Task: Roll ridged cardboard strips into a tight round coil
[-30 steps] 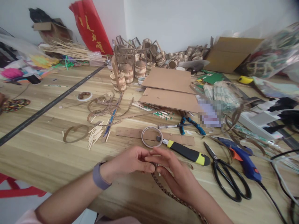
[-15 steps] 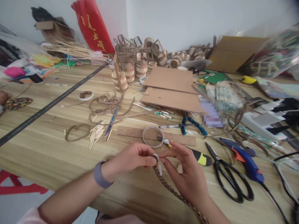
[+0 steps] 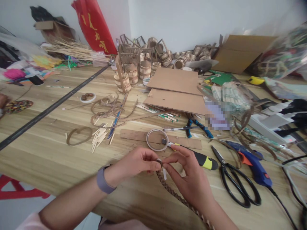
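Between my hands is a long brown corrugated cardboard strip point(image 3: 173, 190), its near end rolled into a small coil. My left hand point(image 3: 145, 161) pinches that coil between thumb and fingertips. The thumb and index finger of my right hand point(image 3: 185, 164) close at the coil's right side, pressing on the strip there. From the coil the strip runs down to the right, below my right wrist. A small white scrap point(image 3: 164, 174) shows just beneath the fingers. Just beyond my fingertips lies a roll of tape point(image 3: 157, 140), with a yellow-and-black utility knife point(image 3: 206, 161) beside it.
On the right lie black scissors point(image 3: 236, 183), a blue glue gun point(image 3: 254, 166) and a white power strip point(image 3: 271, 123). Blue-handled pliers point(image 3: 200, 127), cardboard sheets point(image 3: 177, 100) and small stick buckets point(image 3: 122, 83) stand farther back. Short sticks point(image 3: 99, 137) and loose strips point(image 3: 103, 111) lie left.
The coil has turned slightly between my fingertips, and my right fingertips have moved a little closer against it. Everything else stays in place.
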Demonstrator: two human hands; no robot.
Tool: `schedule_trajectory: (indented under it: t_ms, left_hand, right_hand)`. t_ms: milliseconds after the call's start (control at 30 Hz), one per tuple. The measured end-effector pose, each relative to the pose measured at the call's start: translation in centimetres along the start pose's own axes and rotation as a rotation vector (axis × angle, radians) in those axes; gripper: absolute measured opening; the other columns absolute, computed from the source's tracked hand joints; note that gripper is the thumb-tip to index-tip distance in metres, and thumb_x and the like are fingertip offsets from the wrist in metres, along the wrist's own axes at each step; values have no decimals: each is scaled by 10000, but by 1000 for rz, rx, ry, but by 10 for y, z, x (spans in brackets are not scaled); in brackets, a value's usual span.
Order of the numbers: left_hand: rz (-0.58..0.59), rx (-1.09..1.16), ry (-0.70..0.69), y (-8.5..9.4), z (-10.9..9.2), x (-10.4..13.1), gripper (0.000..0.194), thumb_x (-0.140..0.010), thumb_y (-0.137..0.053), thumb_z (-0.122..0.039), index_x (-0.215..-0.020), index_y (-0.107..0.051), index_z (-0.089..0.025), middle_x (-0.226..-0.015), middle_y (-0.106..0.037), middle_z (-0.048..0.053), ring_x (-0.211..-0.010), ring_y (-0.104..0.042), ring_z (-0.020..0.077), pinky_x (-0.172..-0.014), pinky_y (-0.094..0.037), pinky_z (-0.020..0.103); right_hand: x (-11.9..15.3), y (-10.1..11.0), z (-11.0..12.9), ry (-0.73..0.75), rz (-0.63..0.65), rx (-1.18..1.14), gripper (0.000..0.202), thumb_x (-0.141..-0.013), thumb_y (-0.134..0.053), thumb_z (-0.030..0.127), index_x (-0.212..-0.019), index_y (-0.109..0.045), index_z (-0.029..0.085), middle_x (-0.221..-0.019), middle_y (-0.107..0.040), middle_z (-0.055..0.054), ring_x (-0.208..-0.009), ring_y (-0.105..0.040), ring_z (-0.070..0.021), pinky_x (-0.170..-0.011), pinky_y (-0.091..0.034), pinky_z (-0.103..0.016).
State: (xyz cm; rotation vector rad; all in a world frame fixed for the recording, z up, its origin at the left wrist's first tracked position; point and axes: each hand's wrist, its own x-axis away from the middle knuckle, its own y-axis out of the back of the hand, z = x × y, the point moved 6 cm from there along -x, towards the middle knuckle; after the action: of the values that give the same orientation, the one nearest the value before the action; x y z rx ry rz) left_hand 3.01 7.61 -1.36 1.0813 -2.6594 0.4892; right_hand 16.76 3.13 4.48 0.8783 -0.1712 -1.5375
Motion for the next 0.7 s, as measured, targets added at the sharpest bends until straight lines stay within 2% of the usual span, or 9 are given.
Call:
schedule_trajectory:
  t_ms: [267,700]
  left_hand:
    - [-15,-33,20,0,0,0,375,-672,-795,-485,-741,-673,-137,-604,-585,-34,-549,-463,86,-543,-340,215]
    - [-32,-35,52,4,5,-1,373,-668,-796,-477,-733,-661,-136,-606,-570,-30,-555,-446,91,-522,-314,216]
  right_hand:
    - [2,-4,-2,-11,24,5,309,-904,-512,201,-1186,-393,245,-753,-750,14,-741,-753,-190,-673,-597,-293]
    - [3,-5,3,65,-27,73,259,-908,-486,164,-1145,-408,233,-773,-724,-2,-713,-738,-178,-650,-585,-282]
